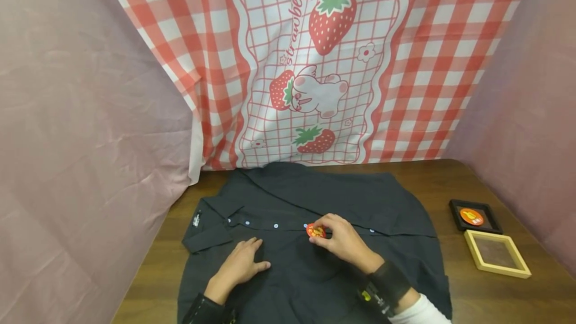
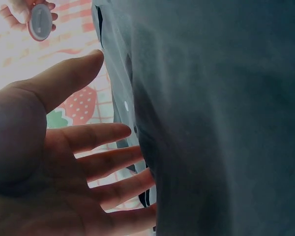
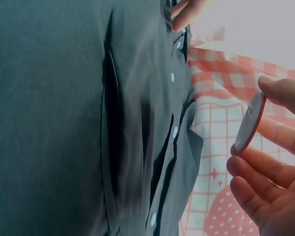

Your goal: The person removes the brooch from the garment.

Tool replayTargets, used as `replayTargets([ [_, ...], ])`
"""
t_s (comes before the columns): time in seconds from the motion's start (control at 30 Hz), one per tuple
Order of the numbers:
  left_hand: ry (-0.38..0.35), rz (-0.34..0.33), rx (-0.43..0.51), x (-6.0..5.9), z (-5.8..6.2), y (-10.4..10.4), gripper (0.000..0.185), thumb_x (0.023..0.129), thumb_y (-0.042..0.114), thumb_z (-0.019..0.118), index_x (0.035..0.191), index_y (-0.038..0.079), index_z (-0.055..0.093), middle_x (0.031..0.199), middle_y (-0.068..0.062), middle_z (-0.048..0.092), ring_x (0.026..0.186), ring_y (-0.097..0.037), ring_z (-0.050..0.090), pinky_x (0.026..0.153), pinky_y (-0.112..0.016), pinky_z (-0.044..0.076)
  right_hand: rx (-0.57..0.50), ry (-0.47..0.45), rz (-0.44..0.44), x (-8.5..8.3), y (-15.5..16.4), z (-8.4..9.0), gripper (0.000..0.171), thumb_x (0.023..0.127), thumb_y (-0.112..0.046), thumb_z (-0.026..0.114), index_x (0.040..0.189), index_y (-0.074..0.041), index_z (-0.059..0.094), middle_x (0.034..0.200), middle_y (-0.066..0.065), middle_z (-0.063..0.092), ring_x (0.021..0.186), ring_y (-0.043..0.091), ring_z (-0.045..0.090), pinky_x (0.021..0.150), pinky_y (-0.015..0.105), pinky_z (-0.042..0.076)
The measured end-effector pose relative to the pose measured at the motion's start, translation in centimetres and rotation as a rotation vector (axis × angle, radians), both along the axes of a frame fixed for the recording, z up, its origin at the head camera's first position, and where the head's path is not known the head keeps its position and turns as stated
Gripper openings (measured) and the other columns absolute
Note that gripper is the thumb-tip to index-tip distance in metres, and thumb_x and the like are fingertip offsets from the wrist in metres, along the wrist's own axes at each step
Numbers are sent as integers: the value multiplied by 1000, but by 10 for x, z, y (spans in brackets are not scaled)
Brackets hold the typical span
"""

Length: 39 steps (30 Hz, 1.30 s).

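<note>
A dark button-up shirt lies spread on the wooden table, its collar toward the left and its row of pale buttons running across. My right hand pinches a round red pin badge by its edge, above the button row. The badge's pale back faces the shirt in the right wrist view, held between thumb and fingers. My left hand rests on the shirt below the collar, fingers extended and holding nothing. In the left wrist view its fingertips meet the cloth.
At the table's right side, a black square frame has an orange round badge inside it. Just in front lies a light wooden frame. A strawberry-print cloth hangs behind, with pale pink curtains at the sides.
</note>
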<state>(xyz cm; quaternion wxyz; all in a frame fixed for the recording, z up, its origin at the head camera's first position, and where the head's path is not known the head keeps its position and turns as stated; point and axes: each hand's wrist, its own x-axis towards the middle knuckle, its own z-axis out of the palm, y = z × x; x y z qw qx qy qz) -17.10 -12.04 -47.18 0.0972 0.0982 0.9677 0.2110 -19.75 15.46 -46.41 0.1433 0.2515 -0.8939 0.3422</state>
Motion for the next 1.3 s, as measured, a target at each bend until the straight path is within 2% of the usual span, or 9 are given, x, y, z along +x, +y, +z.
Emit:
replayTargets([
  [0.17, -22, 18, -1, 1, 1, 0, 65, 86, 34, 73, 136, -3, 53, 144, -25, 48, 134, -44, 43, 110, -57, 36, -18, -29, -8, 1, 4, 4, 24, 75, -24, 84, 95, -16, 72, 91, -6, 65, 82, 11, 61, 73, 28, 53],
  [0.33, -16, -7, 1, 1, -1, 0, 66, 86, 34, 73, 135, -4, 52, 144, -24, 48, 135, -43, 42, 112, -55, 35, -38, -41, -27, 1, 10, 1, 22, 75, -20, 85, 93, -16, 72, 92, -5, 66, 83, 10, 62, 74, 30, 55],
  [0.63, -7, -24, 19, 3, -2, -1, 65, 86, 32, 73, 135, -5, 52, 143, -23, 49, 136, -43, 41, 113, -55, 34, -47, -41, -47, 0, 17, 0, 22, 74, -20, 85, 92, -16, 73, 92, -4, 66, 80, 12, 60, 66, 21, 50],
  [0.87, 23, -41, 26, 1, -1, -2, 63, 87, 32, 72, 134, -4, 53, 142, -23, 50, 136, -44, 41, 113, -56, 34, -68, -40, -75, -1, 22, 4, 22, 74, -19, 85, 93, -15, 73, 93, -3, 66, 81, 13, 61, 69, 30, 55],
  [1.3, 26, -51, 34, 1, 0, -1, 60, 88, 33, 71, 135, -1, 54, 141, -25, 50, 134, -42, 43, 110, -57, 36, -62, -46, -102, 0, 37, 5, 24, 74, -20, 85, 94, -15, 73, 93, -3, 66, 80, 11, 59, 70, 28, 54],
])
